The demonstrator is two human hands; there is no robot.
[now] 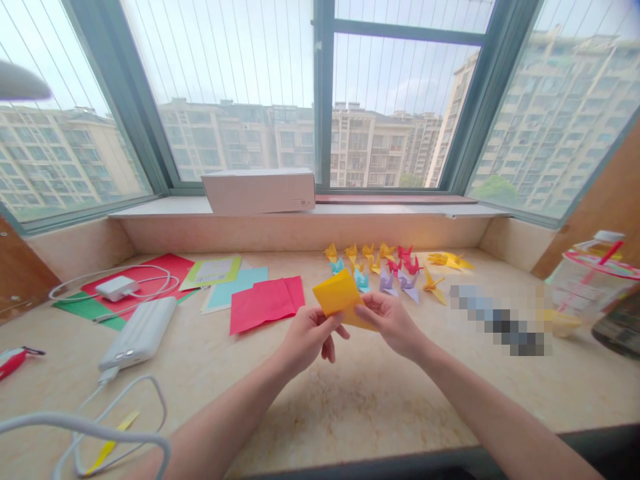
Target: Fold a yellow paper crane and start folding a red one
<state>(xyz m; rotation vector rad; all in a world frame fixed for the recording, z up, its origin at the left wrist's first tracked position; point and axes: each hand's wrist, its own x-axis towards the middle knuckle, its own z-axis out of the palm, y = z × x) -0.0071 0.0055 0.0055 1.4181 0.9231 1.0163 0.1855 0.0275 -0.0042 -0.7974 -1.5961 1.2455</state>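
Both hands are gripping one folded yellow paper (pixel 337 297): left hand (pixel 307 337) is closing thumb and fingers on its lower left edge, right hand (pixel 393 323) is pinching its lower right part with fingers curled under. Paper is being held tilted, clear above the table (pixel 350 407), roughly centre, just in front of the coloured sheets. Nearest the edge, a white cable (pixel 107 437) is looping across the left front corner, with a thin yellow strip (pixel 113 448) lying inside the loop. Further in, a white power bank (pixel 139 340) is lying diagonally, cable running to its near end. A red-handled tool (pixel 13 362) is lying at far left, partly cut off. Behind the left hand a red sheet (pixel 265 303) is overlapping a light blue sheet (pixel 235 285). Left of those, a white charger (pixel 117 288) with coiled cord is resting on a second red sheet (pixel 163 267), which is lying over a green sheet (pixel 87 310); a pale green card (pixel 213 271) is sitting beside it. Behind the right hand, small paper cranes (pixel 380 267) in yellow, red, blue and purple are standing clustered near the back wall. At far right a clear plastic jar (pixel 585 287) is standing, contents unclear. On the sill a white box (pixel 259 191) is lying against the window (pixel 320 87).
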